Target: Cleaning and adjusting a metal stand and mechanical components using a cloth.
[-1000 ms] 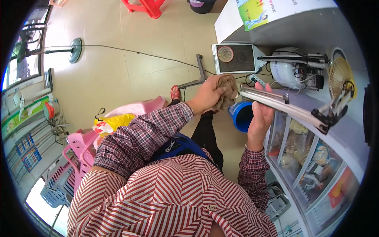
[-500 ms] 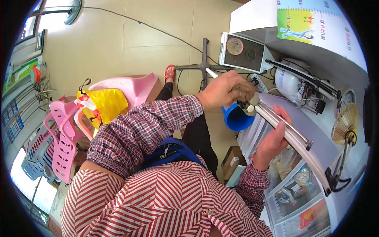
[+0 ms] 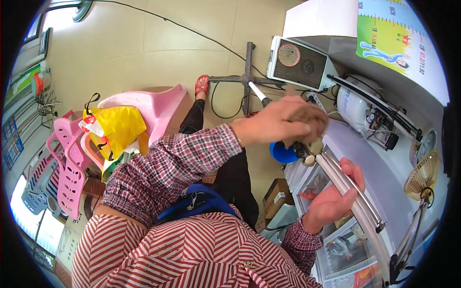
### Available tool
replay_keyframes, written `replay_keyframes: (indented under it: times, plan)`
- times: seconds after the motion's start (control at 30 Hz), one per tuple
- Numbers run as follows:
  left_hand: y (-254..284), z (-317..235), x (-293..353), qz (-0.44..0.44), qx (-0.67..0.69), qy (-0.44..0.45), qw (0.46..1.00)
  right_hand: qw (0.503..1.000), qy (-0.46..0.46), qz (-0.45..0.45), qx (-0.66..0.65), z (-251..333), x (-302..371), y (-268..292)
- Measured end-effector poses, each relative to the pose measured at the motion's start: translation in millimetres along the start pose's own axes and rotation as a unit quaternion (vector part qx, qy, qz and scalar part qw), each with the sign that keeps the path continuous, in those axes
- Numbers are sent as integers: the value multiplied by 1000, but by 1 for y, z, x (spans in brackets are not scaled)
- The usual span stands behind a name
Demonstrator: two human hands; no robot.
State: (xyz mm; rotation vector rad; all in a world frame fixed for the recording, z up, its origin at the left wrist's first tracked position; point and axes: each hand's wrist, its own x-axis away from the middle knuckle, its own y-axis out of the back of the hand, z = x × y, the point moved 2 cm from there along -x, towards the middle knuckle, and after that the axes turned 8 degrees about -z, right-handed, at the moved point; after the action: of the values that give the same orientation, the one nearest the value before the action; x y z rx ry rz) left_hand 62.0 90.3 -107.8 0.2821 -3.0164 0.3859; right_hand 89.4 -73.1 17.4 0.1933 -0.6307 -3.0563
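A brown-grey cloth [image 3: 307, 120] is bunched in my left hand [image 3: 271, 122], whose fingers are closed and partly smeared by motion. It lies over the dark joint [image 3: 302, 152] at the top of a floor stand. From this joint a silver arm [image 3: 341, 185] slopes down to the right, with a thin rod along it. My right hand [image 3: 331, 201] is curled round that arm, thumb on the near side and fingertips on the far side. At the arm's far end, thinner dark links carry a round gold wire-caged head [image 3: 422, 177].
The stand's dark cross-shaped base [image 3: 247, 78] sits on the tiled floor by a cable. Right of it are a white-framed device [image 3: 297, 62] and a white tank-shaped machine [image 3: 357, 103]. A blue bin [image 3: 282, 152], clear drawers [image 3: 341, 252], and pink chairs [image 3: 69, 168] with a yellow bag [image 3: 117, 132] surround me.
My left hand and the cloth have shifted a little to the right over the joint. My right hand sits slightly lower in view, still round the arm. The whole view has shifted slightly.
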Motion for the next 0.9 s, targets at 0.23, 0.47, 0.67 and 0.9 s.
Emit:
replay_keyframes:
  times: [0.23,0.47,0.67,0.9]
  plan:
    - [-1,69,-33,70,-190,183,962,998,59,36,1,-3,-2,0]
    - [11,67,-3,-51,116,235,964,997,62,40,18,2,-7,-6]
    - [-13,-5,26,-100,225,177,953,999,46,18,-11,-5,-3,1]
    - [-34,72,78,-290,223,201,909,995,60,44,-66,-6,-4,0]
